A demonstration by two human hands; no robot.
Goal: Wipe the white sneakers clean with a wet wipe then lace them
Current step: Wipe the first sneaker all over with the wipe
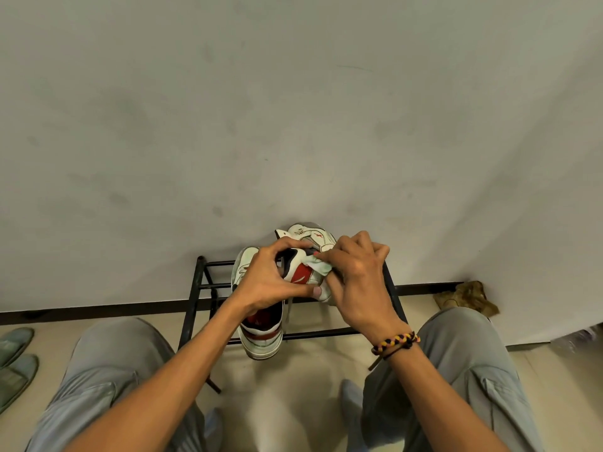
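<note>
White leather with red and black panels marks the sneaker (298, 272) held up just above the black metal shoe rack (199, 288), gripped by the left hand (270, 282) with thumb and fingers curled round its collar, apparently to keep it steady and turn its side panel towards the cloth. The right hand (355, 275) pinches a bunched wet wipe (318, 264) and presses it against that side panel, so the wiping step looks to be in hand and lacing not yet begun. A second sneaker (261, 334) rests on the rack, below the held one, a loose lace hanging beside it. Behind the rack rises a scuffed pale wall (293, 109); the rack stands on a beige tiled floor (293, 386), with grey-green slippers (14, 357) well to its left and a crumpled brown rag (466, 296) to its right.
</note>
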